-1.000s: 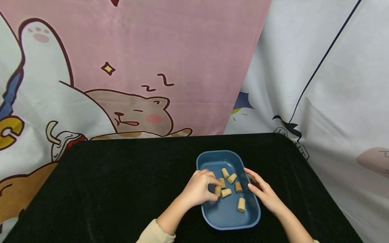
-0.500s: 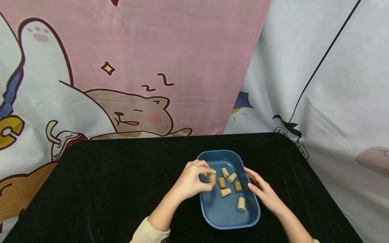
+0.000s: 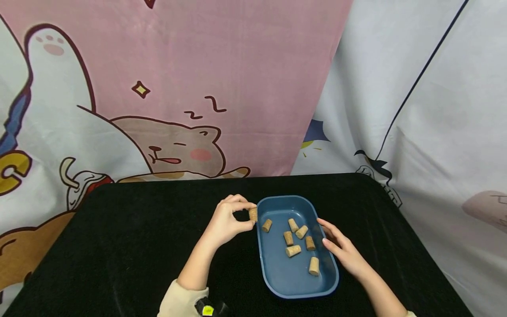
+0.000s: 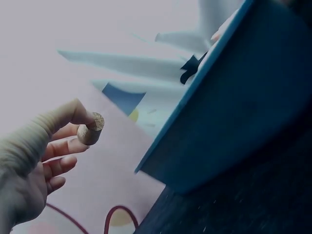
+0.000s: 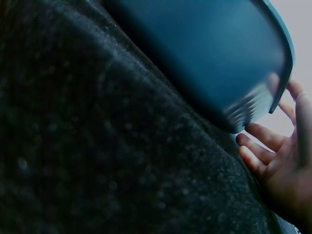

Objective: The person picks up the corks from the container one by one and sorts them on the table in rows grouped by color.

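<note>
My left hand (image 3: pixel 229 222) pinches a cork stopper (image 3: pixel 253 214) between thumb and fingers, just outside the left rim of a blue plastic tray (image 3: pixel 293 284). In the left wrist view the cork (image 4: pixel 91 129) is held up beside the tray's outer wall (image 4: pixel 204 126). My right hand (image 3: pixel 341 247) rests its fingertips at the tray's right rim, fingers relaxed. The right wrist view has those fingers (image 5: pixel 263 146) against the outside of the tray wall. Several more corks lie scattered in the tray, among them one near the left wall (image 3: pixel 267 225) and one toward the front (image 3: pixel 314 266).
A black cloth (image 3: pixel 158 246) covers the table under the tray. Behind it hangs a printed curtain (image 3: pixel 257 88), pink and white with cartoon animals. A dark device with a yellow-green patch (image 3: pixel 207 310) sits at the left wrist.
My left hand has lifted a cork from the tray and carried it left, over the rim to outside. The right hand and the other corks stay about where they were.
</note>
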`<state>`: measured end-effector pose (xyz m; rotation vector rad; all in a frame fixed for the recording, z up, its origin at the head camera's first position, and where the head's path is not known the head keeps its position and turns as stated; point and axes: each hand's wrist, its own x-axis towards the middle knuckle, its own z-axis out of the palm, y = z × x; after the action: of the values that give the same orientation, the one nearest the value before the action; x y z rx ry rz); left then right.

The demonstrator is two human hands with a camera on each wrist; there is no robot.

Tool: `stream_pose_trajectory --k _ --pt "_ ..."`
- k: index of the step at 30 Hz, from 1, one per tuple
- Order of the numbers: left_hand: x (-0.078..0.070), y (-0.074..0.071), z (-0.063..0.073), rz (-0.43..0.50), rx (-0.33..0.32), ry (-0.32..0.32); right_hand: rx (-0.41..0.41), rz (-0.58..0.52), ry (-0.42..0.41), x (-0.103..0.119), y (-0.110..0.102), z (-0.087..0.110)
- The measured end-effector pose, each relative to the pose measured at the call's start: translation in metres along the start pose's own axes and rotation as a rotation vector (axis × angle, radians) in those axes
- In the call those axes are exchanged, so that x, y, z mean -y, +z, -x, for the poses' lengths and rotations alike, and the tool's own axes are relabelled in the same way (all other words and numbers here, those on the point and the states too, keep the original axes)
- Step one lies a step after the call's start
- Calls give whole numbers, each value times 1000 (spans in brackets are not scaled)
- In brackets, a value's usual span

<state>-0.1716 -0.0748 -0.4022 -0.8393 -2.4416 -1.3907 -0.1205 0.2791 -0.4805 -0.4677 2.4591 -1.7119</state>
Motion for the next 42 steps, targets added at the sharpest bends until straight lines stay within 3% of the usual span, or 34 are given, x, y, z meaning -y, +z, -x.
stream_pose_trajectory --k 9,17,26,34,42 --pt "31 -11 1 10 -43 -44 -7 3 13 0 1 1" --pt "53 -9 5 55 -7 -129 -11 8 10 0 0 1" --pt "71 -2 12 25 21 -151 -4 1 28 1 0 0" --pt "82 0 17 30 52 -226 -6 11 22 0 0 -1" --pt "94 5 20 5 88 -254 -4 1 12 -2 0 0"
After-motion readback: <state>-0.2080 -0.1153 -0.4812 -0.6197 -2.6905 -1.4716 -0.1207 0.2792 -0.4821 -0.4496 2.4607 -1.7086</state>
